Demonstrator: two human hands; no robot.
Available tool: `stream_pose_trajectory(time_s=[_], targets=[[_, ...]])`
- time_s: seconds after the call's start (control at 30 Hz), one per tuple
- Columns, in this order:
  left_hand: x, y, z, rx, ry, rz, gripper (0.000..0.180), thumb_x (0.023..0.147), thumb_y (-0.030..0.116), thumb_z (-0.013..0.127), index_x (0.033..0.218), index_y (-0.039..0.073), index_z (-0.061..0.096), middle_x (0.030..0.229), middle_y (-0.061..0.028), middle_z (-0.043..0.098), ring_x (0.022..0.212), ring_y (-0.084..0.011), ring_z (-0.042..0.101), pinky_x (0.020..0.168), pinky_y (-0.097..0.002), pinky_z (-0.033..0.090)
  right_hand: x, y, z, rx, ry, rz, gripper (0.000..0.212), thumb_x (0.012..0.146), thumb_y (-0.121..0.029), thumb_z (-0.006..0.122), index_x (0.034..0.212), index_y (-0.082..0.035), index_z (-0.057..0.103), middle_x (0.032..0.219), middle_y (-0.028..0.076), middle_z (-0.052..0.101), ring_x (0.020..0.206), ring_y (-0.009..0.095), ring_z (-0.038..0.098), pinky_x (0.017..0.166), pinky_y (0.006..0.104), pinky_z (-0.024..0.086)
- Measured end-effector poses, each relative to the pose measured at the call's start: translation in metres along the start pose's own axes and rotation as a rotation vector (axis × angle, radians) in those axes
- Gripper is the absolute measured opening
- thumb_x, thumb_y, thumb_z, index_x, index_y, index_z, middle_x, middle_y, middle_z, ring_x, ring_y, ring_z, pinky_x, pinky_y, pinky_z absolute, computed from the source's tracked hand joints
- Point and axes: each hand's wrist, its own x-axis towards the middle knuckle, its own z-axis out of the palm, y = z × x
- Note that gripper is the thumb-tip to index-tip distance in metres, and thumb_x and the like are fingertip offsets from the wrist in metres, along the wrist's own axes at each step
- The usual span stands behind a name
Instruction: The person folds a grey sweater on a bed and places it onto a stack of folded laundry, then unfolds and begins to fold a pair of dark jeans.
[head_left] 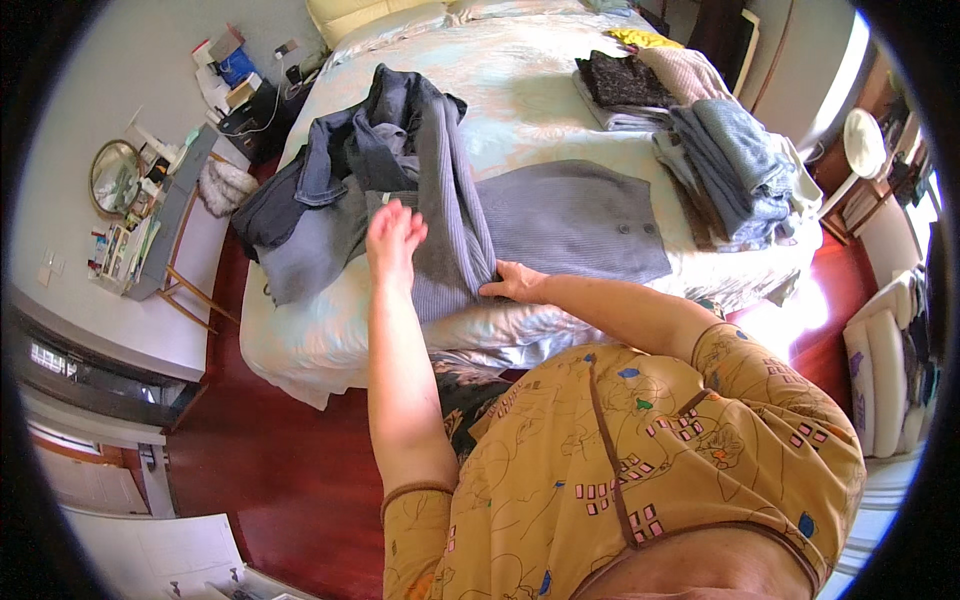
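A grey ribbed knit garment lies spread near the front edge of the bed, with two dark buttons at its right end. Its left part is folded over into a long lengthwise strip. My right hand pinches the lower end of this fold at the bed's edge. Over the knit's left part hovers my left hand, empty, its fingers loosely bent and a little apart. Just beyond it is a heap of dark clothes, including a dark denim-like piece, which lies against the knit.
The bed has a pale patterned cover. Folded clothes are stacked on its right side, with a dark folded garment behind them. A narrow desk with a round mirror stands left. A white stool stands right.
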Motion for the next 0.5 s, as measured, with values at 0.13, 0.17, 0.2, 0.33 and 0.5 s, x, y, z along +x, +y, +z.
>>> stream_pose_trajectory(time_s=[0.13, 0.17, 0.2, 0.33, 0.5], targets=[[-0.020, -0.087, -0.066, 1.083, 0.218, 0.071, 0.050, 0.076, 0.033, 0.074, 0.109, -0.002, 0.061, 0.095, -0.0153, 0.066, 0.082, -0.0305, 0.063, 0.079, -0.0389, 0.050, -0.001, 0.012, -0.002, 0.233, 0.116, -0.095, 0.068, 0.084, -0.028, 0.064, 0.136, 0.001, 0.033, 0.102, 0.017, 0.061, 0.098, 0.026, 0.057, 0.090, 0.0337, 0.044], [-0.031, -0.098, -0.076, 1.242, 0.280, 0.235, 0.054, 0.075, 0.035, 0.075, 0.110, -0.003, 0.060, 0.095, -0.0185, 0.067, 0.087, -0.0358, 0.064, 0.082, -0.0432, 0.049, -0.002, 0.004, 0.000, 0.153, 0.151, -0.029, 0.071, 0.083, -0.029, 0.066, 0.136, 0.001, 0.031, 0.101, 0.018, 0.061, 0.096, 0.027, 0.057, 0.088, 0.0345, 0.044], [-0.040, -0.102, -0.074, 1.346, 0.321, 0.323, 0.054, 0.076, 0.037, 0.074, 0.110, -0.003, 0.060, 0.094, -0.0202, 0.067, 0.089, -0.0375, 0.063, 0.083, -0.0455, 0.048, -0.001, 0.001, -0.002, 0.068, 0.192, 0.042, 0.074, 0.082, -0.030, 0.067, 0.137, 0.002, 0.029, 0.099, 0.018, 0.062, 0.095, 0.028, 0.058, 0.087, 0.0353, 0.045], [-0.052, -0.079, -0.047, 1.538, 0.180, 0.133, 0.049, 0.082, 0.039, 0.068, 0.106, -0.003, 0.060, 0.095, -0.0238, 0.066, 0.091, -0.0410, 0.063, 0.082, -0.0480, 0.048, 0.006, -0.023, 0.015, -0.174, 0.437, 0.111, 0.085, 0.076, -0.030, 0.067, 0.140, 0.004, 0.022, 0.098, 0.028, 0.062, 0.096, 0.040, 0.061, 0.087, 0.0425, 0.048], [-0.044, -0.067, -0.053, 1.332, 0.277, 0.310, 0.039, 0.088, 0.036, 0.061, 0.101, -0.001, 0.060, 0.093, -0.0254, 0.066, 0.088, -0.0454, 0.061, 0.076, -0.0505, 0.048, 0.013, -0.020, 0.008, -0.124, 0.466, 0.054, 0.052, 0.077, -0.023, 0.061, 0.121, 0.000, 0.046, 0.094, 0.028, 0.063, 0.095, 0.040, 0.063, 0.084, 0.0448, 0.049]])
